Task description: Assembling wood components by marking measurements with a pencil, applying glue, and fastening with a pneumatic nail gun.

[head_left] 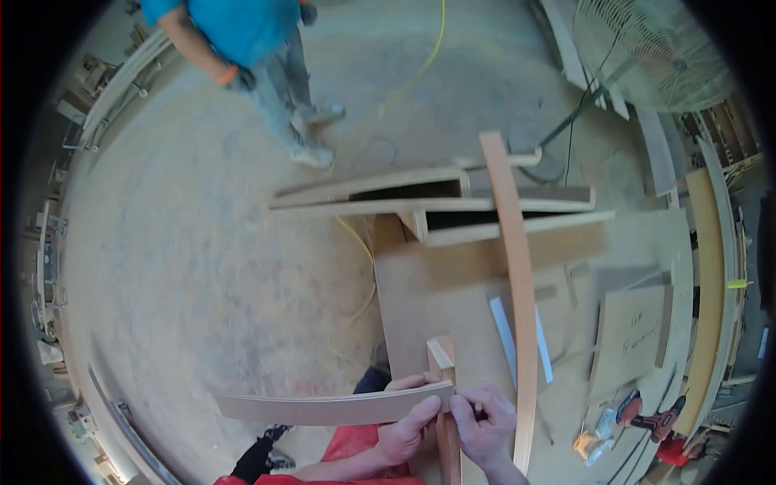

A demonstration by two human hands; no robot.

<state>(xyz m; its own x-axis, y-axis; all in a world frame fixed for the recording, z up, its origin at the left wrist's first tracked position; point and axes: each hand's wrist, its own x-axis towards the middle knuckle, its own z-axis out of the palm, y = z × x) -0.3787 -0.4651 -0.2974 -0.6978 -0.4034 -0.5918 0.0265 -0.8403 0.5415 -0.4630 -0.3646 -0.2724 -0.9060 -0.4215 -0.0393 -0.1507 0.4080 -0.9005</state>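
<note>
Curved strip (323, 410), one: right end at the tabletop's (453, 311) near left edge, remainder over the floor (202, 242). Left hand (408, 428): fingers pinching that end. Right hand (489, 416): fingers curled on a small dark item, kind unclear. Hazard, judged: overhanging length could twist free if the pinch slackens. Tabletop: brown; long board (521, 323) running near to far; drill (663, 420), near right corner. Room: fan (659, 61), person in blue (250, 36).
</note>
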